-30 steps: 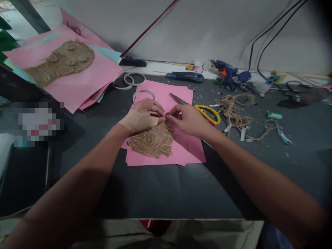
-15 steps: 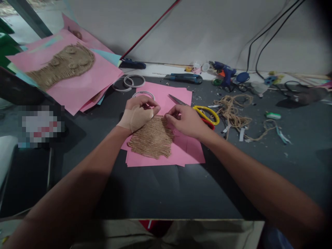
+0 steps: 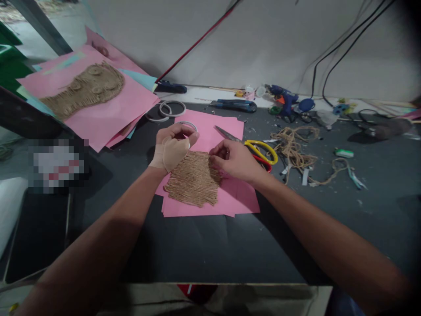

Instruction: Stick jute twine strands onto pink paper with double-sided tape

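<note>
A panel of jute twine rows (image 3: 194, 180), laid side by side, lies on stacked pink paper sheets (image 3: 245, 202). My left hand (image 3: 173, 147), a beige wrap around its palm and wrist, is at the panel's upper left with thumb and forefinger closed together. Whatever those fingers pinch is too small to make out. At the upper right corner, my right hand (image 3: 235, 160) is closed, its thumb and forefinger on the end of the top twine row. Scissors (image 3: 261, 151) with yellow and red handles lie just behind the right hand, blades pointing left.
Grey tape rings (image 3: 173, 108) and a blue utility knife (image 3: 235, 105) lie behind the paper. Tangled twine (image 3: 292, 149) is to the right, a blue glue gun (image 3: 286, 98) by the wall. Pink sheets with a twine piece (image 3: 92, 90) stand at left, above a dark tablet-like slab (image 3: 39, 237).
The whole view has shifted slightly, so things sit a little lower. My left fingertips have drawn slightly left, away from the right hand, which stays at the panel's corner.
</note>
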Motion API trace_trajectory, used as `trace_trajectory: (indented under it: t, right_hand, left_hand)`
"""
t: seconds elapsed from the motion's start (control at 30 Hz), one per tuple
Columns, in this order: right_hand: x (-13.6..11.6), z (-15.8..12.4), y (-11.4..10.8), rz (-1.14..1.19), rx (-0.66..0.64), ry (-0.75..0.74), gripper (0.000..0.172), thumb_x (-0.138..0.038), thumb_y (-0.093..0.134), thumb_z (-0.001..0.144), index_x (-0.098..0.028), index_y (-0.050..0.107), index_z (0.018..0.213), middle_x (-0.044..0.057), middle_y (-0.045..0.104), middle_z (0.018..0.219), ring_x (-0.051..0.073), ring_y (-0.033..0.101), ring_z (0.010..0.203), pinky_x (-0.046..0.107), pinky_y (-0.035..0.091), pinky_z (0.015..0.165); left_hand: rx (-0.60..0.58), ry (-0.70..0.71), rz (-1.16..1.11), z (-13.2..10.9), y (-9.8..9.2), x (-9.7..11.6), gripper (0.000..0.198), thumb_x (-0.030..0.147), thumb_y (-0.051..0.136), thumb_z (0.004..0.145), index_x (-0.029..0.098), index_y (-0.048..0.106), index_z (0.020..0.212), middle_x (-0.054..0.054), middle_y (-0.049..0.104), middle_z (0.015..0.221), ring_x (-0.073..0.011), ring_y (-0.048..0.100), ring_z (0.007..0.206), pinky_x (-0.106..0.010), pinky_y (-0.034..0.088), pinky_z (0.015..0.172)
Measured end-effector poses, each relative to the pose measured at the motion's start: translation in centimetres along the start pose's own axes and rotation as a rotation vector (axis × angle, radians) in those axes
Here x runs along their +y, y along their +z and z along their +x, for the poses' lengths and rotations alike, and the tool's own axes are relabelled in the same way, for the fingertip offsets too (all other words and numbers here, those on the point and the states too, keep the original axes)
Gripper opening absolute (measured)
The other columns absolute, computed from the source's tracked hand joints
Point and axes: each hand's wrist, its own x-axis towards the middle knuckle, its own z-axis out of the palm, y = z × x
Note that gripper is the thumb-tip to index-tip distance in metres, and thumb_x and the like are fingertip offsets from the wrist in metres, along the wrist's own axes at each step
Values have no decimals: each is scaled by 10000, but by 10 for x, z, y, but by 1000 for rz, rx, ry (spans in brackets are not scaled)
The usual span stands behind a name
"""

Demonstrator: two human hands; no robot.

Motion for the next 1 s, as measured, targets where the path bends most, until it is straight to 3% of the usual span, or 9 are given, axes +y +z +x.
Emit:
trace_trajectory:
  t: [0.13,0.27,0.4,0.53,0.6,0.7,0.77,0.9,1.0]
  right_hand:
    - [-2,-3,1,-37,27,13,152,-340,690,831,-198,680,881,44,742,786,176,634,658,349,472,619]
    - [-3,-4,3,-30,-4,9,161,-318,701,834,-196,667,935,27,726,756,159,621,622,336,456,592]
    - [-4,-9,4,-54,-1,-21,153,-338,639,910,-197,654,967,32,723,776,159,614,633,337,472,608]
    - [-11,-20,6,-317,81,-310,296,-440,589,992,-191,689,1119,114,738,1109,257,655,1029,442,523,924]
    - [-15,-26,7,-446,-9,-458,467,-530,577,1004,-195,646,1322,143,664,1373,319,551,1302,516,440,1106]
    - [-18,-32,12,-572,-154,-512,701,-650,512,1002,-185,510,1526,138,462,1632,376,300,1543,581,307,1228]
    - [-18,-33,15,-628,-187,-502,762,-685,448,1009,-159,478,1560,138,400,1672,399,245,1569,603,269,1246]
    - [-14,-32,21,-636,-190,-501,809,-698,388,1021,-105,468,1565,158,421,1656,392,328,1535,585,277,1254]
    - [-13,-31,21,-601,-194,-533,792,-682,383,1032,-135,403,1604,128,400,1672,357,295,1566,590,261,1267]
  left_hand:
    - [59,-37,-22,1,0,1,112,312,746,751,206,711,737,-32,758,802,-173,689,776,-316,574,715]
    - [117,-106,-77,3,-1,1,119,318,749,766,205,717,750,-24,748,750,-156,674,728,-291,558,664]
    - [139,-128,-89,6,-3,1,92,290,742,754,203,722,733,-19,748,755,-148,667,724,-301,566,707]
    - [151,-128,-73,8,-3,-1,114,307,741,766,200,717,734,-19,749,750,-154,671,736,-306,565,707]
    - [153,-123,-86,8,-3,-2,111,301,744,767,196,720,739,-19,751,752,-154,674,739,-303,567,708]
    - [154,-136,-140,8,-3,0,73,259,747,751,194,726,726,-19,756,759,-156,683,743,-299,574,719]
    - [168,-147,-173,8,-3,2,52,229,749,739,198,727,704,-18,758,758,-159,689,745,-298,576,724]
    - [192,-150,-214,8,-3,4,61,204,760,721,203,729,669,-10,744,724,-160,685,727,-293,569,720]
    - [197,-145,-228,9,-3,2,56,203,764,713,203,734,666,-1,730,698,-149,663,694,-292,558,702]
